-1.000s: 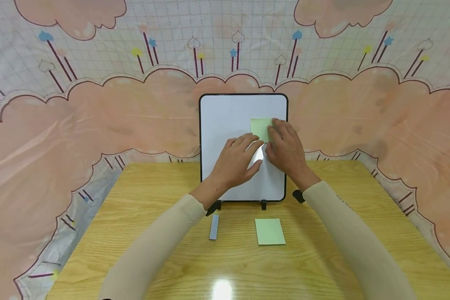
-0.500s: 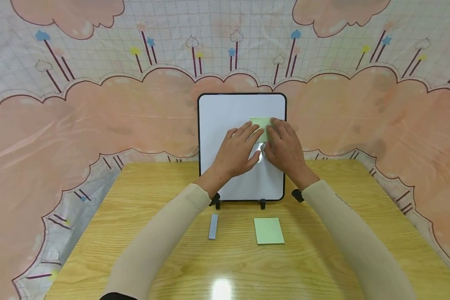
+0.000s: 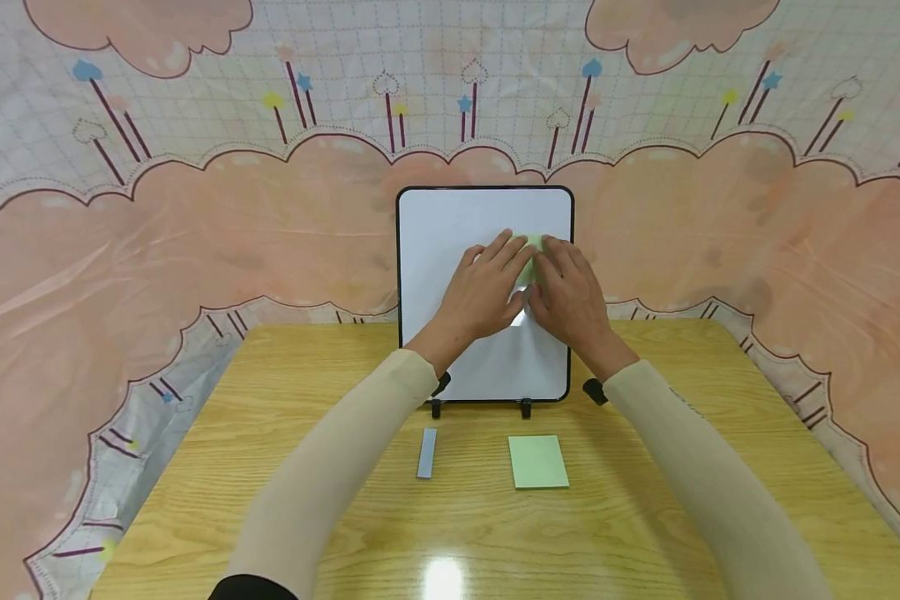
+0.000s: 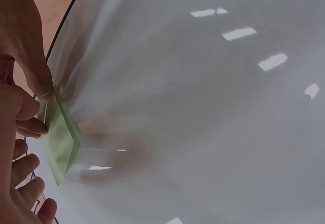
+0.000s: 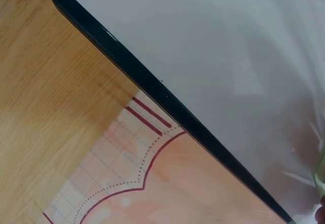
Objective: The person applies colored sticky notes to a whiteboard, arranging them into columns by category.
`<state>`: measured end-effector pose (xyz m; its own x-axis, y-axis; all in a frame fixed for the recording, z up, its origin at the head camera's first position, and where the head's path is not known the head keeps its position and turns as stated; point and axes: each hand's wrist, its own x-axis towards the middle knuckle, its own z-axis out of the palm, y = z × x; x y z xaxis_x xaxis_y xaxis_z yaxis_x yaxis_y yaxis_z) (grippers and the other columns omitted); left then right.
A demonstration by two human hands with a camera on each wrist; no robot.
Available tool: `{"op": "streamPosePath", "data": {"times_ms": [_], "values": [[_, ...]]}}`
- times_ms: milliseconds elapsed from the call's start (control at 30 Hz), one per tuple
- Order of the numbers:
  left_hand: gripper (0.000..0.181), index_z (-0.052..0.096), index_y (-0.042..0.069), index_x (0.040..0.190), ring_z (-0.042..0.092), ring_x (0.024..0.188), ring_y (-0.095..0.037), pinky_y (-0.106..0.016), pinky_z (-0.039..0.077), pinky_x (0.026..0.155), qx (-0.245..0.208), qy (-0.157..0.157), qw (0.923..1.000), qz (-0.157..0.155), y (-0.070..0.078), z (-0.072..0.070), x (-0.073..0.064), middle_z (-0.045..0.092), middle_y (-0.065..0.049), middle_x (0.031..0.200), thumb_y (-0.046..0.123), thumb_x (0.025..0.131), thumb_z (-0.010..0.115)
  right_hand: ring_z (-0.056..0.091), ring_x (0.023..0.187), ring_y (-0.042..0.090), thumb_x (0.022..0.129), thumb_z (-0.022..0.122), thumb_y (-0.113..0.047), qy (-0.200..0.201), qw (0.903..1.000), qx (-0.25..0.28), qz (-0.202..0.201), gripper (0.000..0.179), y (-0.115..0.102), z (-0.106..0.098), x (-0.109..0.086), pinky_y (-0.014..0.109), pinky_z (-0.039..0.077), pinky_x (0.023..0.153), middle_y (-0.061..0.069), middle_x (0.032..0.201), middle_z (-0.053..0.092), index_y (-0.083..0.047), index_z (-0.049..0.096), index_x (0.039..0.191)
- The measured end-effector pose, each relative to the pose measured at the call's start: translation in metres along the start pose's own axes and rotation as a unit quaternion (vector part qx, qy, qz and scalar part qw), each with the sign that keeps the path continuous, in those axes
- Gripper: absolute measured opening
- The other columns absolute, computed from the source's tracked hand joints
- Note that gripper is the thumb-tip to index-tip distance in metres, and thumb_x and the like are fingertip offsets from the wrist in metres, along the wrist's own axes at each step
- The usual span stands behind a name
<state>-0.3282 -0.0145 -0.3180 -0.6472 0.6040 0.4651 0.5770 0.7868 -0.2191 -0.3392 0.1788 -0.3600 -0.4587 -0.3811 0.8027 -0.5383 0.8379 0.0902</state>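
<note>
Right hand [image 3: 572, 300] holds a green note [image 4: 61, 144], left hand [image 3: 482, 290] probably touching it.

Pale green sticky note [image 4: 63, 145] at the upright, glossy whiteboard [image 3: 502, 367]
The plain paper sits on the board's right half, largely covered: the right hand [image 3: 570, 296] holds its right side, the left hand [image 3: 483, 287] reaches across its left part. The whiteboard is blank elsewhere, with a thin black frame and rounded corners.

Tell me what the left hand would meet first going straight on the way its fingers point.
The left hand would likely meet the light green sticky note first, with the whiteboard behind it. The head view shows the hand overlapping the note, so depth and contact are unclear.
</note>
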Motion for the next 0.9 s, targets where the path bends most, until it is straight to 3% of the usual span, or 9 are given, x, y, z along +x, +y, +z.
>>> {"op": "streamPosePath", "data": {"times_ms": [300, 667, 900], "values": [[0.071, 0.033, 0.017, 0.168, 0.020, 0.163, -0.023, -0.046, 0.032, 0.122, 0.019, -0.025, 0.9994, -0.015, 0.004, -0.001, 0.012, 0.031, -0.001, 0.174, 0.039, 0.106, 0.058, 0.049, 0.140, 0.042, 0.097, 0.067, -0.015, -0.004, 1.0000, -0.002, 0.003, 0.043, 0.001, 0.000, -0.001, 0.047, 0.035, 0.124, 0.027, 0.149, 0.055, 0.010, 0.064, 0.131], [0.075, 0.026, 0.017, 0.170, 0.016, 0.164, -0.022, -0.046, 0.031, 0.123, 0.028, -0.056, 0.9977, -0.027, 0.005, 0.006, 0.015, 0.024, 0.001, 0.176, 0.042, 0.107, 0.056, 0.048, 0.141, 0.041, 0.097, 0.067, -0.016, -0.014, 0.9999, -0.003, 0.007, 0.048, -0.001, 0.001, -0.001, 0.046, 0.033, 0.125, 0.026, 0.152, 0.052, 0.011, 0.062, 0.136], [0.076, 0.025, 0.017, 0.171, 0.016, 0.164, -0.022, -0.046, 0.030, 0.123, 0.030, -0.057, 0.9976, -0.025, 0.006, 0.008, 0.016, 0.023, 0.001, 0.176, 0.043, 0.107, 0.056, 0.048, 0.141, 0.041, 0.097, 0.068, -0.015, -0.012, 0.9999, -0.003, 0.008, 0.048, 0.000, 0.002, -0.001, 0.046, 0.033, 0.125, 0.026, 0.152, 0.052, 0.011, 0.062, 0.136]]}}
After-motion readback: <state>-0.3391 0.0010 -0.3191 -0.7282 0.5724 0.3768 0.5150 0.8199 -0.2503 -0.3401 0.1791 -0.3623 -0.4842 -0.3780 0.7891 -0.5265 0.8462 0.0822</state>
